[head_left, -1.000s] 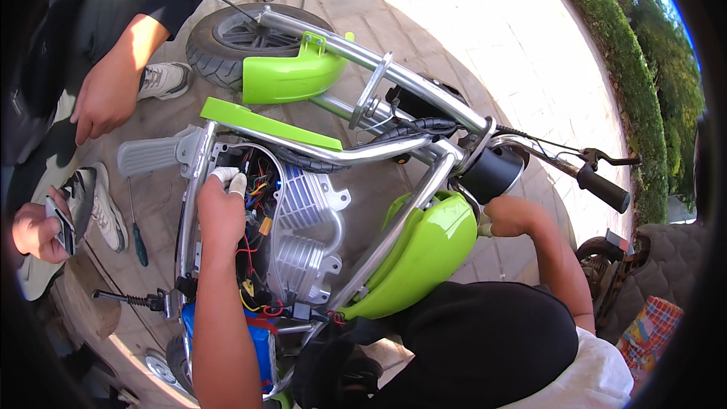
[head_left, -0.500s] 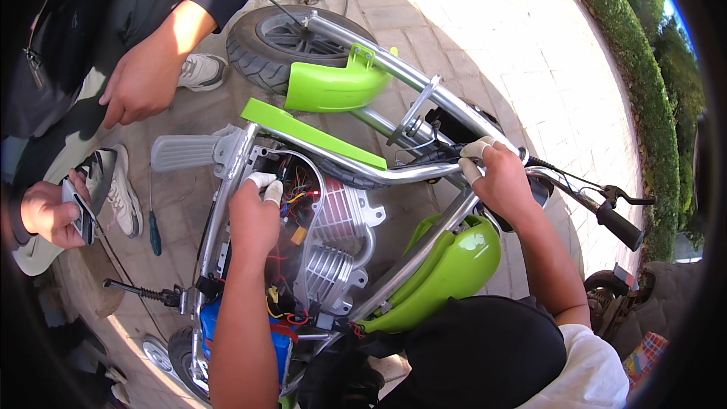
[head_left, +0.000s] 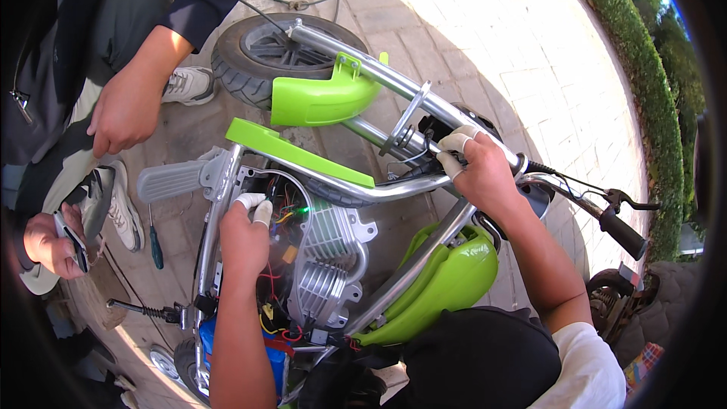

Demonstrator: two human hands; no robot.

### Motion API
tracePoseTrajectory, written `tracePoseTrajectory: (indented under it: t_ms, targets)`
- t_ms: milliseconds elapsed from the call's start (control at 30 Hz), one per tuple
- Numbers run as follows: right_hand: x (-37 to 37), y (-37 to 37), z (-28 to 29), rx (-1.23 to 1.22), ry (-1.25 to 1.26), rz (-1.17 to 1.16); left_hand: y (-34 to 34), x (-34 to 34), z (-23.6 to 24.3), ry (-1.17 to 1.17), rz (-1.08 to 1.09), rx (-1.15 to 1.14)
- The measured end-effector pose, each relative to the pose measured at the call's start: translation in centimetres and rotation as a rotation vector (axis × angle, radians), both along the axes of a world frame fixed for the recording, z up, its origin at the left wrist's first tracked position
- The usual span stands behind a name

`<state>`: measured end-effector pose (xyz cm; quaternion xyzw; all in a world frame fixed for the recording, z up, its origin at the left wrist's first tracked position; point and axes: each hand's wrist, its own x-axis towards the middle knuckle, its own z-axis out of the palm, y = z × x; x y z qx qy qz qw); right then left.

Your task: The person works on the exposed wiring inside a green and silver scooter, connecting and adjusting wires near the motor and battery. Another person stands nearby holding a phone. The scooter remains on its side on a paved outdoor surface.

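A small motorbike with green panels [head_left: 432,288] and a metal tube frame lies on its side. My left hand [head_left: 244,238], with white finger covers, pinches something small and dark among wires in the open housing [head_left: 309,227], by a glowing green light [head_left: 306,210]. My right hand [head_left: 481,170], also with finger covers, is closed at dark cabling beside the front fork [head_left: 375,68]; what it grips is unclear. A blue battery pack [head_left: 273,375] lies behind my left forearm.
At left, a co-worker's hand [head_left: 127,106] hangs over their knee; the other [head_left: 45,242] holds a flat dark object [head_left: 72,242]. A screwdriver [head_left: 156,246] lies on the paving. A handlebar grip [head_left: 622,233] sticks out right; a hedge [head_left: 636,91] lines the far right.
My right hand has moved from low by the headlamp up and left to the fork cabling. The housing's small light has gone from blue through red to green.
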<state>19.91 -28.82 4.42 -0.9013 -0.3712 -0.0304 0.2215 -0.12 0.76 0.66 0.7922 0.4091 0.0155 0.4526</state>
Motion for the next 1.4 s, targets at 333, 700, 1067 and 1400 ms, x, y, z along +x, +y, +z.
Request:
tracePoseTrajectory:
  t_ms: [333,700,1067,1400]
  targets:
    - [2.9,1.4,-0.7,-0.385,0.215,0.104,0.7,-1.0,-1.9,-0.092,-0.051,0.098]
    - [3.5,0.2,1.1,-0.031,0.557,0.134,0.5,-0.7,-1.4,-0.065,-0.037,0.068]
    - [3.7,2.1,-0.4,-0.086,0.320,0.042,0.3,-0.9,-1.4,-0.101,-0.019,0.057]
    - [4.0,4.9,-2.4,0.043,0.015,-0.086,0.3,-0.8,-1.0,-0.109,-0.024,0.017]
